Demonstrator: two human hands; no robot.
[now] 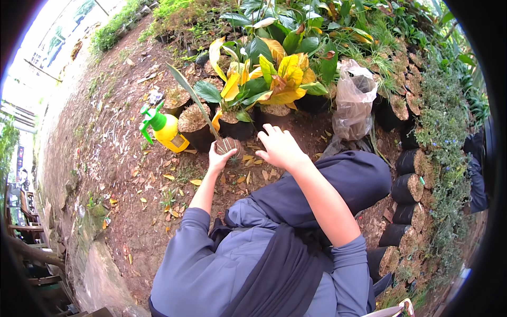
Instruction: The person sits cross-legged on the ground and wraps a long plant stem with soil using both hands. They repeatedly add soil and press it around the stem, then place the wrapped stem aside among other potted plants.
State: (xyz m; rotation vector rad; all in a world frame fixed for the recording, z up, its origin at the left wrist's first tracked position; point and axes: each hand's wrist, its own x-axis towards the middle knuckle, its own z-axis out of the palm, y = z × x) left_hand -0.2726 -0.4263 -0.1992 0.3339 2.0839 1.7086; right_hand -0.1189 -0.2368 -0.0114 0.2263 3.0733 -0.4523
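Observation:
My left hand (pixel 221 157) grips a round brown ball (pixel 228 146) wrapped with pale string, its thumb and fingers around the near left side. One long, stiff green leaf (pixel 194 97) rises out of the ball and leans to the upper left. To the right of it, my right hand (pixel 280 146) is raised with its fingers apart. No object shows in that hand, though a thin thread would be hard to make out. Beyond the ball stand black grow bags (pixel 237 128) holding a plant with yellow and green leaves (pixel 289 79).
A yellow spray bottle with a green pump head (pixel 171 132) tilts on the soil left of the ball. A clear plastic bag (pixel 354 103) stands upright beyond my knee (pixel 368 174). Several black bags (pixel 406 188) line the right side. Fallen leaves (pixel 196 182) dot the dirt.

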